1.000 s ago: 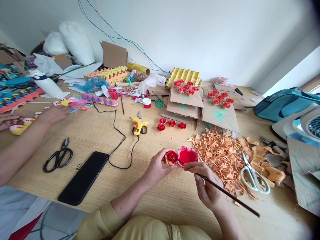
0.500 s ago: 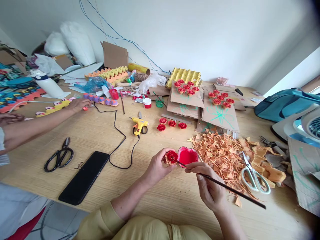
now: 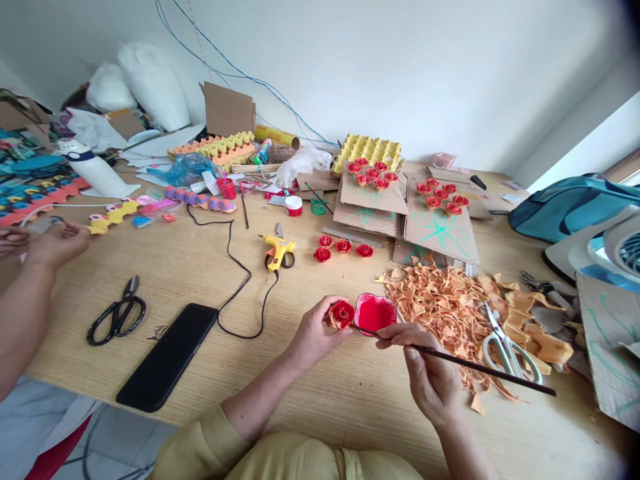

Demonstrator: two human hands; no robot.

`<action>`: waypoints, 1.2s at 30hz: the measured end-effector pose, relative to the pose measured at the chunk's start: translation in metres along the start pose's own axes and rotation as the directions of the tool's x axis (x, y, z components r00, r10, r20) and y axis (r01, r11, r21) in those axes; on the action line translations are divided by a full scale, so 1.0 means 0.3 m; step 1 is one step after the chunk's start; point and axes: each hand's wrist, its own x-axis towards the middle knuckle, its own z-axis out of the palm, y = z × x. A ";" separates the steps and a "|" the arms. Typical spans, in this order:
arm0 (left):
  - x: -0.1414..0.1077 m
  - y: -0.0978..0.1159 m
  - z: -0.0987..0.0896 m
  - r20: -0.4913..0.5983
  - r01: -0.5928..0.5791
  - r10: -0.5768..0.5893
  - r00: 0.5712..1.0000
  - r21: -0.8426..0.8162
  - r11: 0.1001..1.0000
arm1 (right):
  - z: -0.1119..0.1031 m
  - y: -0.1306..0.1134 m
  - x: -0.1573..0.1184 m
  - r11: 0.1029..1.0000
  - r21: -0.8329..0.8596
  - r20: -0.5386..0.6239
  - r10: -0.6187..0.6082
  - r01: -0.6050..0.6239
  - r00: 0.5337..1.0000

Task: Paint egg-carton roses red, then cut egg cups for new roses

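My left hand [image 3: 319, 333] is closed on a paper rose [image 3: 342, 314], painted red with some orange showing at its lower petals. A long dark paintbrush [image 3: 475, 362] is pinched in my right hand [image 3: 425, 363], its tip touching or very close to the rose's right side. Just behind the brush sits a small dish of red paint [image 3: 376, 312], partly covered by my right fingers. Several finished-looking red roses [image 3: 343, 246] lie on the table beyond the dish.
Orange carton scraps [image 3: 440, 307] and white-handled scissors [image 3: 510, 347] lie at right. More roses stand on cardboard sheets [image 3: 440, 230]. A yellow glue gun [image 3: 278, 250], phone [image 3: 169, 357] and black scissors [image 3: 118, 312] are left. A co-worker's hands [image 3: 57, 240] work at far left.
My right hand has shifted slightly right and the brush handle lies flatter. My left hand and the rose hardly moved. The co-worker's reaching arm has drawn back to the left.
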 end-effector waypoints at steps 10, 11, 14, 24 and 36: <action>0.016 -0.027 0.010 -0.007 0.144 -0.149 0.989 -0.207 0.968 | -0.048 0.025 0.024 0.965 -0.264 -0.055 -0.007 -0.007 0.998; 0.018 -0.032 0.010 0.003 0.156 -0.160 0.987 -0.231 0.960 | -0.047 0.024 0.027 0.956 -0.292 -0.035 -0.004 -0.007 0.999; 0.020 -0.037 0.009 0.020 0.172 -0.173 0.985 -0.268 0.948 | -0.042 0.019 0.034 0.929 -0.369 0.003 0.002 -0.001 1.000; 0.014 -0.015 0.011 -0.010 0.096 -0.098 0.995 -0.144 0.985 | -0.042 0.032 0.029 0.899 -0.438 0.002 0.013 -0.011 1.000; 0.010 -0.015 0.011 -0.006 0.083 -0.084 0.996 -0.082 0.993 | -0.032 0.020 0.007 0.985 -0.171 -0.139 -0.011 -0.013 0.990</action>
